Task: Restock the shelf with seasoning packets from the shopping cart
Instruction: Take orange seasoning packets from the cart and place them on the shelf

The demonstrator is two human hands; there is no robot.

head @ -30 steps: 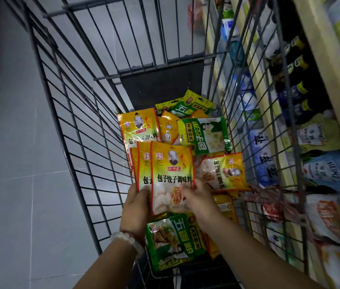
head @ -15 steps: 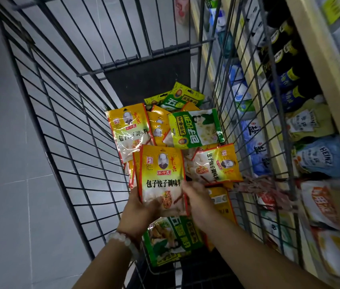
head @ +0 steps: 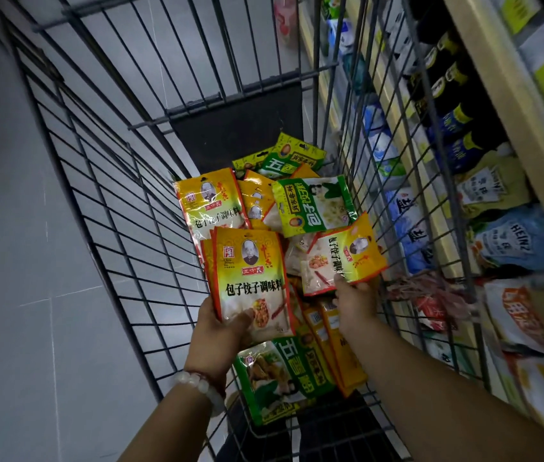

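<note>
The right hand (head: 355,303) now pinches a second packet (head: 344,255) it has lifted; the left hand (head: 220,331) still grips the stack (head: 250,278).

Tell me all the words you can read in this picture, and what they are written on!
"包子饺子调味料": front yellow packet, held by the left hand.
"包子饺子调味料": yellow packet lying behind it.
"HEINZ": blue pouch on the shelf, seen through the cart wire.
"五": green packet nearest the camera; the rest is unclear.
The tilted packet in the right hand bears similar characters, partly covered.
Bottle labels and shelf tags: too blurred to read.
</note>
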